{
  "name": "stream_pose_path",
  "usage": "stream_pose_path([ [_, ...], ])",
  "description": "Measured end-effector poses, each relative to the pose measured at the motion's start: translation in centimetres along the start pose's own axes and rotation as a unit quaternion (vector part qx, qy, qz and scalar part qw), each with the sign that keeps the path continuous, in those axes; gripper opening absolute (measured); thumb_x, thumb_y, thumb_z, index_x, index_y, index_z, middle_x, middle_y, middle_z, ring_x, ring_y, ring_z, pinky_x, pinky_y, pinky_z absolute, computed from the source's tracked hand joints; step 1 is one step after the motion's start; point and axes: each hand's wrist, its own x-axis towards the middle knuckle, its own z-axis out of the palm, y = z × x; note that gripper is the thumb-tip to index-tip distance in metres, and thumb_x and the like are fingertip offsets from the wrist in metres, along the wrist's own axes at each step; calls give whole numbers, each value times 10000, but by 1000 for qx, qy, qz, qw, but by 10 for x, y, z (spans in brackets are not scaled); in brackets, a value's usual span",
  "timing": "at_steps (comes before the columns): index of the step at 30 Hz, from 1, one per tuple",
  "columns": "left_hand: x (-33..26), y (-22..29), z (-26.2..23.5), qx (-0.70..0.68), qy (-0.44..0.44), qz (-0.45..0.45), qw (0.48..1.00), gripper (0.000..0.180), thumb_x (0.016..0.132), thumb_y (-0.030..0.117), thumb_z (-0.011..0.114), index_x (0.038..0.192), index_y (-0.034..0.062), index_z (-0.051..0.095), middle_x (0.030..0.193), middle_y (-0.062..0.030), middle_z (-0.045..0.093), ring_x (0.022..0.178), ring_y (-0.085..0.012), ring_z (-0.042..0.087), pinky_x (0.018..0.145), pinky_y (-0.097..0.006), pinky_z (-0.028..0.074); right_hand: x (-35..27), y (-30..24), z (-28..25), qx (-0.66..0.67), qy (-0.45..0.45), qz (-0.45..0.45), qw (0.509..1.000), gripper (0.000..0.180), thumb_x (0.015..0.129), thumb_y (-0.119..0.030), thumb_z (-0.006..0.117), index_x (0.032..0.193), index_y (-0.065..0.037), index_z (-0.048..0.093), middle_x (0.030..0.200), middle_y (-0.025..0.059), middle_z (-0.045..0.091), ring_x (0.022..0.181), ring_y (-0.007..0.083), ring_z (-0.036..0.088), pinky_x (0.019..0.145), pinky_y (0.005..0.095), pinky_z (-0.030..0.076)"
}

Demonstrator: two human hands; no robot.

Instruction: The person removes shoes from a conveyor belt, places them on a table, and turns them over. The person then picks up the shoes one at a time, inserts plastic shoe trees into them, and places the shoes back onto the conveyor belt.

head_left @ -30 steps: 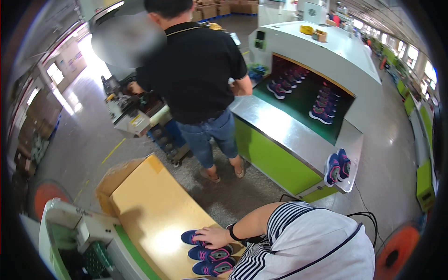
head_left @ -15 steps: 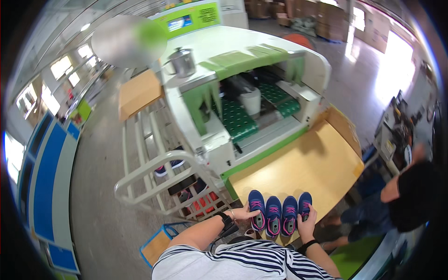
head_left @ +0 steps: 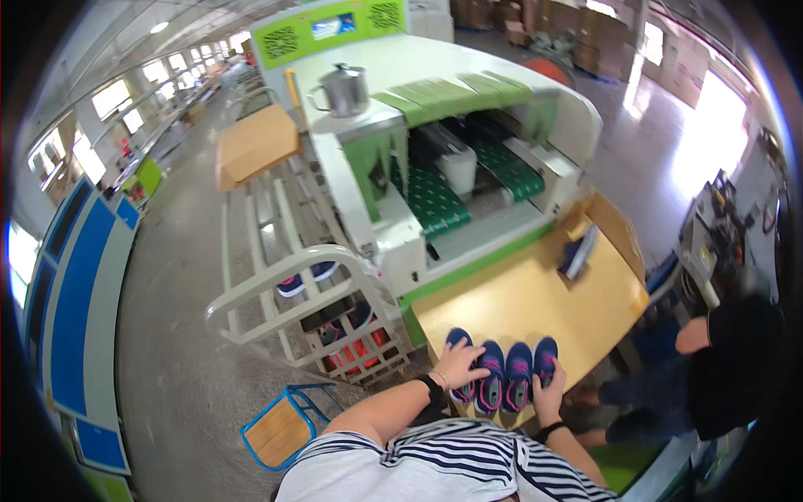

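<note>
Several navy-blue sneakers with pink laces stand side by side in a row at the table's near edge, toes pointing away from me. My left hand [head_left: 457, 366] lies with fingers spread across the leftmost sneaker [head_left: 457, 337], fingertips reaching the neighbouring sneaker [head_left: 489, 376]. Another sneaker [head_left: 519, 376] stands untouched between my hands. At the right end, my right hand [head_left: 549, 396] grips the rear of the rightmost sneaker [head_left: 545, 353], thumb on the near-left side. Farther back on the table lies a blurred dark shoe [head_left: 577, 253] with a pale sole.
Beyond the light wooden table [head_left: 502, 297] stands a white and green conveyor machine [head_left: 435, 238], with a metal pitcher [head_left: 344, 90] on top. At left are a shoe rack [head_left: 293, 289] and a blue-framed stool [head_left: 280, 431]. Another person [head_left: 728, 368] is at the right.
My left hand has gone from holding the leftmost sneaker's side to spreading over it. A dark shoe has appeared on the table's far right. The other person has shifted slightly.
</note>
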Motion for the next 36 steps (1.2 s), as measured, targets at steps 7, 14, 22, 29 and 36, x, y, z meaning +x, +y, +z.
stream_pose_path([
  [7,5,-9,-13,4,61,21,998,641,835,541,703,1267,70,648,1301,-159,642,1387,-444,401,1122,-568,281,20,-20,5,39,-4,7,999,628,822,-140,736,1385,-71,467,1249,206,530,1139,380,536,980,436,462],
  [14,7,-8,-8,0,3,-9,1000,734,837,613,672,1348,92,599,1403,-128,579,1453,-391,324,1170,-612,184,13,-8,4,20,-8,30,999,655,808,-146,756,1393,-87,465,1324,216,500,1231,405,496,1047,451,427],
  [22,75,25,-46,5,-83,-95,992,649,884,613,610,1263,89,664,1181,-148,703,1138,-333,635,1044,-518,318,8,-3,-7,64,-54,91,992,836,787,-142,769,1485,-44,320,1428,271,418,1329,437,425,1106,452,388],
  [29,263,25,-43,79,-61,-162,982,796,897,653,547,1455,90,476,1421,-190,560,1295,-406,533,1098,-523,367,11,11,-8,64,-109,83,988,870,798,-149,772,1502,-24,277,1490,345,328,1397,488,335,1164,475,317],
  [36,383,17,-7,-95,75,-285,951,1012,847,609,653,1556,26,227,1430,-290,507,1327,-426,503,1094,-463,397,19,-9,-9,91,-152,113,978,856,802,-175,783,1509,-79,310,1512,324,281,1372,509,332,1154,523,305],
])
